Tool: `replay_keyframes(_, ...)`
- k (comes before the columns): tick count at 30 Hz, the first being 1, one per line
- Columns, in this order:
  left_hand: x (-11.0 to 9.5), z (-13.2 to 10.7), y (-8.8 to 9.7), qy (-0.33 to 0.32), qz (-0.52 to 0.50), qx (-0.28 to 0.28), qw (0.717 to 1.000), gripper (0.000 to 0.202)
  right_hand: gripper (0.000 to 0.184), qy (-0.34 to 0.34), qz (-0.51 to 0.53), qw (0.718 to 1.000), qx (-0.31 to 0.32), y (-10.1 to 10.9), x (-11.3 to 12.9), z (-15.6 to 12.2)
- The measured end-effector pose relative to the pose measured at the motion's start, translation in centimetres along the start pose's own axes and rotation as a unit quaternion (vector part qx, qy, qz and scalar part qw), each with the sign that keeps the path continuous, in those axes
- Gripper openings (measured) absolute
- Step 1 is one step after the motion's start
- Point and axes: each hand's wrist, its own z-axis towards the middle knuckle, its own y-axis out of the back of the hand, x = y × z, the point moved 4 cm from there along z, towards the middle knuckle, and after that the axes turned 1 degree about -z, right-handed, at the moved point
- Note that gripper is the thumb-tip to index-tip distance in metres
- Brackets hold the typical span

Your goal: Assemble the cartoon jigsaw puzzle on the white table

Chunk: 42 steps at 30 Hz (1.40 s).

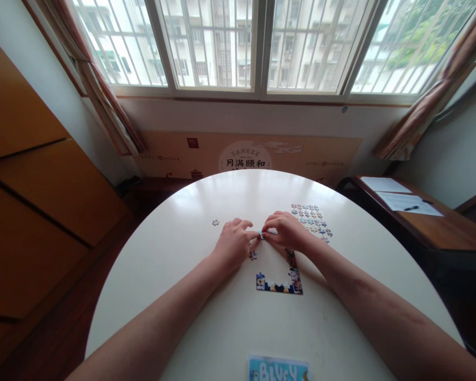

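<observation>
On the round white table [206,317] lies a partly built jigsaw frame [285,280], with its bottom edge and right side joined. My left hand [234,243] and my right hand [285,230] meet at the frame's top left corner. Both pinch small puzzle pieces there, fingertips touching. One loose piece [253,256] lies just below my left hand. Another loose piece [215,223] sits to the left of my left hand. Several loose pieces [312,218] are spread out in rows beside my right hand.
A blue box lid [278,369] with white letters lies at the table's near edge. A brown side desk [432,222] with papers [404,201] and a pen stands to the right. Wooden cabinets [35,211] line the left wall. Barred windows [257,42] lie ahead.
</observation>
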Motion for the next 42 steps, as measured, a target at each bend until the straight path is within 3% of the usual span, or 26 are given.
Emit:
replay_keyframes(3, 0.1, 0.0, 0.1, -0.006, -0.004, -0.005, 1.000, 0.021, 0.006, -0.002, -0.002, 1.000, 0.004, 0.0, 0.1, 0.0)
replay_keyframes(9, 1.3, -0.3, 0.9, 0.034, 0.002, -0.052, 0.998, 0.051, 0.004, 0.010, -0.026, 1.000, 0.004, 0.3, 0.3, 0.0)
replay_keyframes(16, 1.2, -0.4, 0.6, 0.007, 0.004, -0.035, 0.999, 0.050, 0.011, 0.022, -0.026, 0.999, -0.006, 0.6, 0.2, -0.3)
replay_keyframes(22, 0.7, 0.0, -0.1, -0.015, -0.010, -0.013, 1.000, 0.021, 0.017, 0.024, -0.035, 0.999, -0.002, 0.6, 0.4, -0.5)
replay_keyframes(31, 0.7, 0.9, -1.6, -0.011, -0.078, 0.000, 0.997, 0.025, 0.014, 0.031, -0.046, 0.998, 0.004, 0.5, -0.9, -0.9)
replay_keyframes(42, 1.0, 0.5, -1.6, -0.008, -0.085, -0.004, 0.996, 0.025, 0.010, 0.037, -0.050, 0.998, -0.010, 0.7, -0.6, -1.1)
